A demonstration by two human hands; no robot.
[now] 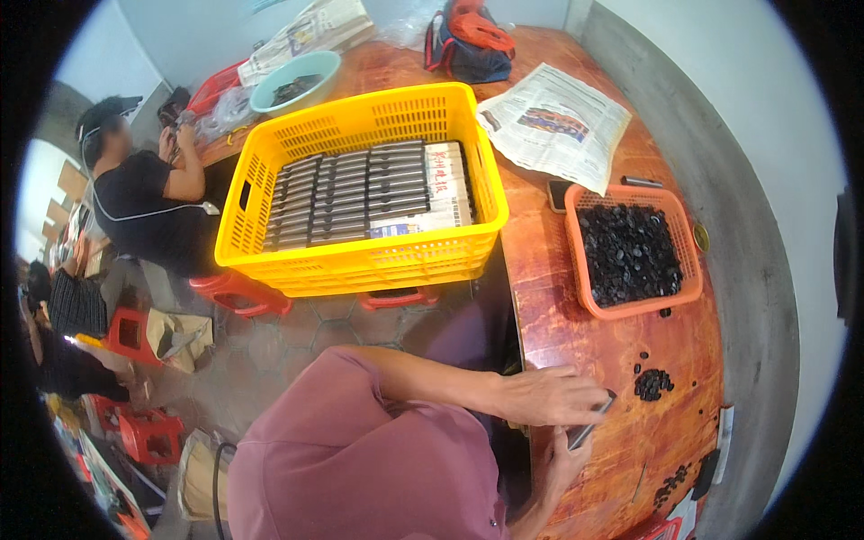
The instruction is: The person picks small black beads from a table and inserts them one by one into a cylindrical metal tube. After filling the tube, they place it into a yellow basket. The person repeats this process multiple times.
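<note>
Both hands [576, 423] gripping grey strip [589, 423] – orange tray [576, 243] w/ black bits [630, 252].

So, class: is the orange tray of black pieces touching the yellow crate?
Apart. The head view shows a strip of bare wooden tabletop between the orange tray and the yellow crate.

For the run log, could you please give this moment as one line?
hands hold dark flat strip | loose black pieces beside | orange tray full
</note>
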